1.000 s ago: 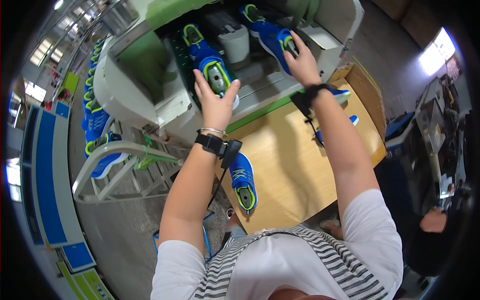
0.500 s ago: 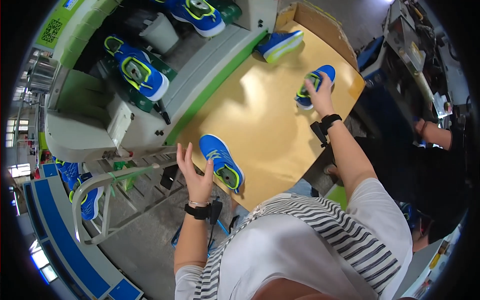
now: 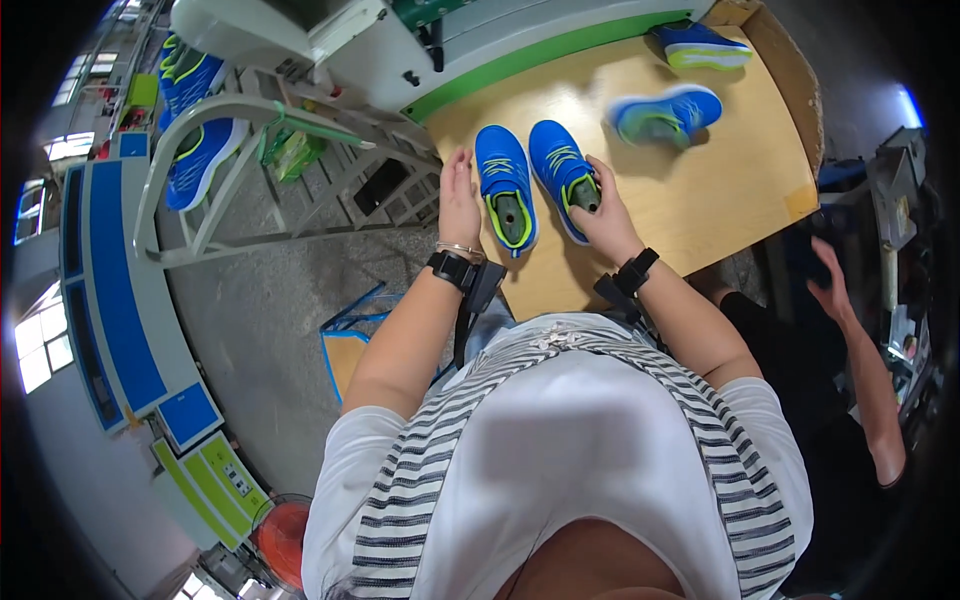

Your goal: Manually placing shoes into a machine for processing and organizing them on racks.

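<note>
Moved sneaker: since half a second ago, the lime-collared, white-soled blue sneaker (image 3: pixel 556 152) in the right hand (image 3: pixel 608 222) has come from the tabletop's 2 o'clock side to stand beside its mate, toe toward 11 o'clock.
Right hand: pinching that sneaker at the heel end, thumb at the collar opening, fingers along the 3 o'clock side.
Mate: matching laced blue sneaker (image 3: pixel 498 170), upright on the pale wood-grain tabletop (image 3: pixel 650 225), toe toward 12, a grey-green foot form (image 3: pixel 511 213) inside.
Left hand (image 3: pixel 459 208): unclosed, fingers extended, just beside the mate at its 9 o'clock; whether they touch, I cannot tell.
Blurred sneaker: another blue one (image 3: pixel 690 103), newly come, at the tabletop's 1 o'clock; contact cannot be told.
Tipped sneaker: blue with a white-and-lime sole (image 3: pixel 705 50), on its side beyond that.
Rack: curved grey metal rail (image 3: pixel 240 106) at the view's 10 o'clock, near more blue sneakers (image 3: pixel 203 168).
</note>
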`<state>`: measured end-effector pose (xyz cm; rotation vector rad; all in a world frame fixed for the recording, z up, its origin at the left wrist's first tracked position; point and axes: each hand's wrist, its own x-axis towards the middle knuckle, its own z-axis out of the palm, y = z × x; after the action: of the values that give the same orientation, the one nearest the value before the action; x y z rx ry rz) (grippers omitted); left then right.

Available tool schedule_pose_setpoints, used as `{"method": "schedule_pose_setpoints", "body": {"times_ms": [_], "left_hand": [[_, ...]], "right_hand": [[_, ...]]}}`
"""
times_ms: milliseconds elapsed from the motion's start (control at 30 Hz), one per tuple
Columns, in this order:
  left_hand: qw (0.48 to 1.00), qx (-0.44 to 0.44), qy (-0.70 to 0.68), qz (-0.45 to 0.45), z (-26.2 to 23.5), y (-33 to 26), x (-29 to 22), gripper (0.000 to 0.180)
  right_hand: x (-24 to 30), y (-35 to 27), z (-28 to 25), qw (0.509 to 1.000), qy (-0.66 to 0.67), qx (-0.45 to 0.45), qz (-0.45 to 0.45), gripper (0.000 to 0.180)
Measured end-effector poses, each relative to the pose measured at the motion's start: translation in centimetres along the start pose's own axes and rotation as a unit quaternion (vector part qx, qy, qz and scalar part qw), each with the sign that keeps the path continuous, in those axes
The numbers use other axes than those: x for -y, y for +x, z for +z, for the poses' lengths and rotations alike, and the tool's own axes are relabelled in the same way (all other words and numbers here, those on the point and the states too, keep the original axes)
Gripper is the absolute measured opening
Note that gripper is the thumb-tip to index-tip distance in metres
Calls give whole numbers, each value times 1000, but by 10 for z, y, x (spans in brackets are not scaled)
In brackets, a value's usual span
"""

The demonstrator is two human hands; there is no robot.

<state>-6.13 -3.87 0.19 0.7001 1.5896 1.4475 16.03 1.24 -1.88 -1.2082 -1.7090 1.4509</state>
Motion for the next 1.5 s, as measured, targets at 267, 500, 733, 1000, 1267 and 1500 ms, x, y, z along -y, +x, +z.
{"method": "schedule_pose_setpoints", "body": {"times_ms": [267,500,733,1000,1267,1500], "left_hand": [[986,85,24,144,-12,-57,-43,81],[996,-11,-90,8,-46,-55,-52,98],[990,13,-136,-28,-36,-54,-69,93],[980,83,-135,121,24,6,-158,90],[981,-115,97,120,89,117,-157,105],[988,-68,51,130,68,129,-164,111]], "right_hand": [[111,-12,35,967,113,191,-128,96],[6,26,85,981,-94,132,-102,120],[17,35,37,984,-18,171,-45,88],[-2,-26,-36,978,-155,88,-107,76],[-5,-41,-34,995,-97,0,-31,65],[81,13,-95,993,49,-102,-43,50]]}}
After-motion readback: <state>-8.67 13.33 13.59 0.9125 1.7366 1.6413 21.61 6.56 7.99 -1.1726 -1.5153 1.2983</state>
